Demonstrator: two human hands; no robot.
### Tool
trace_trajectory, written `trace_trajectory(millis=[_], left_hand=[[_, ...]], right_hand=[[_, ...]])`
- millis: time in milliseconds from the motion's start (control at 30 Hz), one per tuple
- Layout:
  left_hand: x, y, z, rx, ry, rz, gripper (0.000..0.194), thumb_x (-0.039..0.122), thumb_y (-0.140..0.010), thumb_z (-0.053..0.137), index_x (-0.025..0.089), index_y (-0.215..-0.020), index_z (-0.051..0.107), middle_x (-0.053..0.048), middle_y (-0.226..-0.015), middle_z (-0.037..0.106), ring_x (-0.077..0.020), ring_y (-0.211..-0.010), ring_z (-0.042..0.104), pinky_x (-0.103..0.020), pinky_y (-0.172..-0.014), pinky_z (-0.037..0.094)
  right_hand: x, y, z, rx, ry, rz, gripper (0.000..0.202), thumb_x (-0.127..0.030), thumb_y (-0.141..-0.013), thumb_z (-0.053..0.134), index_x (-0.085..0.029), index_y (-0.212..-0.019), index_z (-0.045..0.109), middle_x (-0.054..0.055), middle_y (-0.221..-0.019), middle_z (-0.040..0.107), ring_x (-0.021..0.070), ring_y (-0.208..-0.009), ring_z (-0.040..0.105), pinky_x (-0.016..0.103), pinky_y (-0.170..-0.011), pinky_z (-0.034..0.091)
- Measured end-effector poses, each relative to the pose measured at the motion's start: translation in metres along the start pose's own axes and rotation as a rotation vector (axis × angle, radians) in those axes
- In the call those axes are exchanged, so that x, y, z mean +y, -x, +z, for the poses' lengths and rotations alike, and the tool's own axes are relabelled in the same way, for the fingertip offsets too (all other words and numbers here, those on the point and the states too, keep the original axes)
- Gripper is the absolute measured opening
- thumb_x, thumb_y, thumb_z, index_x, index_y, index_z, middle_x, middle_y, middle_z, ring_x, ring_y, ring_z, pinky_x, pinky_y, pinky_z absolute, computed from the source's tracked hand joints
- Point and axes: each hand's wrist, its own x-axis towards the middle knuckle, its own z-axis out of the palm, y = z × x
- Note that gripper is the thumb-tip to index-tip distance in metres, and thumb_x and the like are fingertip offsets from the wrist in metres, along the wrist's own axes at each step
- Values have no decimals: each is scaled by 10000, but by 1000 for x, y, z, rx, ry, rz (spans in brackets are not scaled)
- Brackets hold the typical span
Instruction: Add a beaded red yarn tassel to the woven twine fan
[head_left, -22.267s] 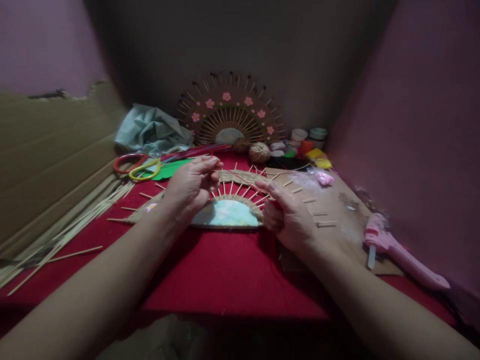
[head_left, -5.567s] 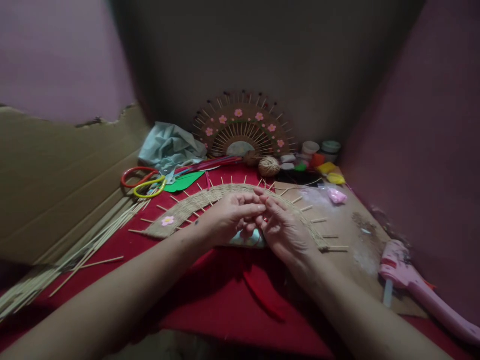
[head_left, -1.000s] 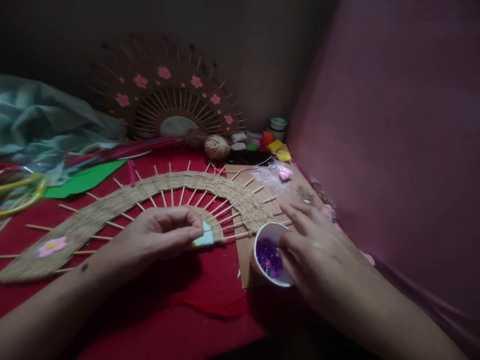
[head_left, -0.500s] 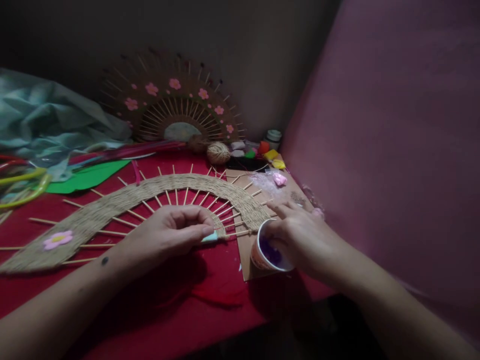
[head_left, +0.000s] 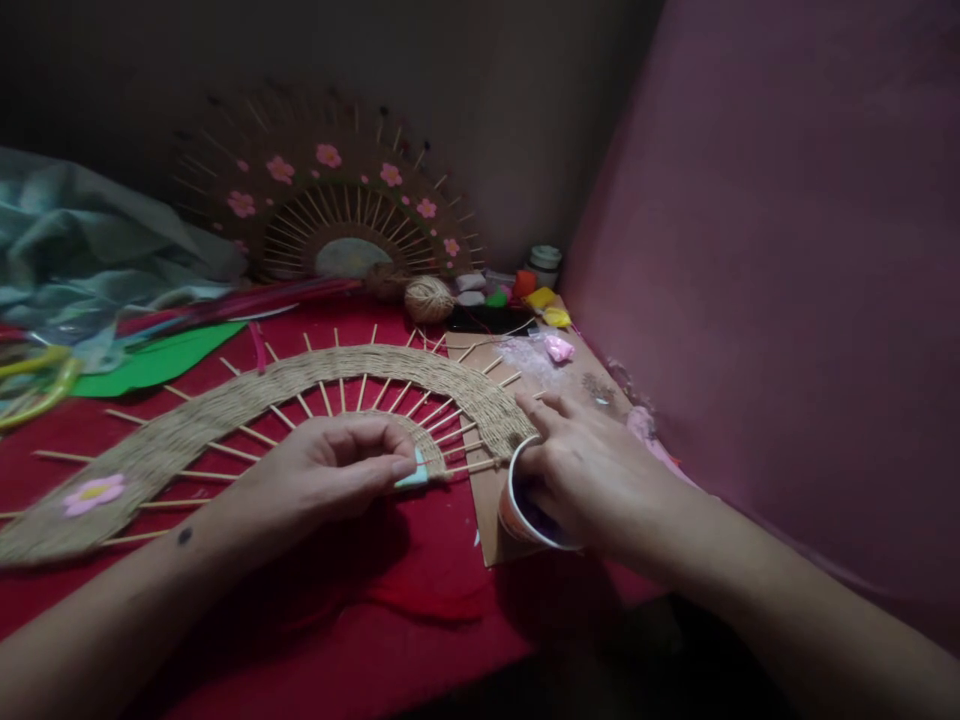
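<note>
My left hand (head_left: 352,465) is closed, thumb and forefinger pinched together over the end of a pale mint strip (head_left: 414,472). Whatever lies in the pinch is too small to make out. Under and behind it lies a woven twine fan (head_left: 367,365) with thin wooden sticks. A pink flower with a yellow centre (head_left: 94,493) sits on its left end. My right hand (head_left: 581,470) is at a white paper cup (head_left: 512,515), some fingers inside, others stretched past the far rim. The fingertips inside are hidden. Something purple shows in the cup.
Cardboard (head_left: 491,535) lies beside the cup, with a pink lump (head_left: 559,347) on it. Behind are a twine ball (head_left: 428,299), colourful packets (head_left: 540,298) and a lidded jar (head_left: 545,262). A finished-looking flowered fan (head_left: 330,200) leans at the back wall. Green sheet (head_left: 157,365) at left.
The view has shifted a little, so most things sit slightly farther left. My right hand reaches slightly farther over the cup, covering more of the purple. My left hand keeps its pinch.
</note>
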Motion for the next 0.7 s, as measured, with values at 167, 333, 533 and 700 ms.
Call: trace_trajectory(millis=[167, 333, 533, 700], left_hand=[[3, 1, 3, 13, -1, -21, 273, 438, -785, 657, 169, -766, 610, -13, -723, 584, -87, -585, 466, -185, -512, 338], [4, 1, 5, 77, 55, -85, 278, 441, -738, 691, 176, -744, 606, -34, -738, 621, -113, -591, 525, -203, -507, 372], [3, 4, 3, 99, 71, -92, 243, 426, -760, 685, 196, -733, 610, 7, -648, 598, -77, -511, 472, -178, -463, 328], [3, 3, 3, 91, 23, -38, 217, 395, -783, 674, 199, -704, 627, 20, -636, 574, -72, -527, 463, -170, -473, 346]], right_hand=[[1, -3, 4, 54, -37, -90, 93, -100, -727, 669, -146, -666, 723, 158, -1268, 581, 291, -1049, 553, 438, -897, 457], [15, 8, 6, 137, -180, -150, 87, -114, -759, 634, -155, -712, 694, 152, -1356, 532, 323, -1196, 500, 486, -943, 450], [31, 49, -4, 406, -586, -19, 78, -176, -798, 610, -226, -837, 655, 76, -1248, 618, 250, -1136, 593, 370, -886, 530], [19, 84, 6, 508, -1093, 15, 186, -127, -752, 694, -277, -856, 655, 8, -811, 709, 179, -741, 691, 229, -617, 571]])
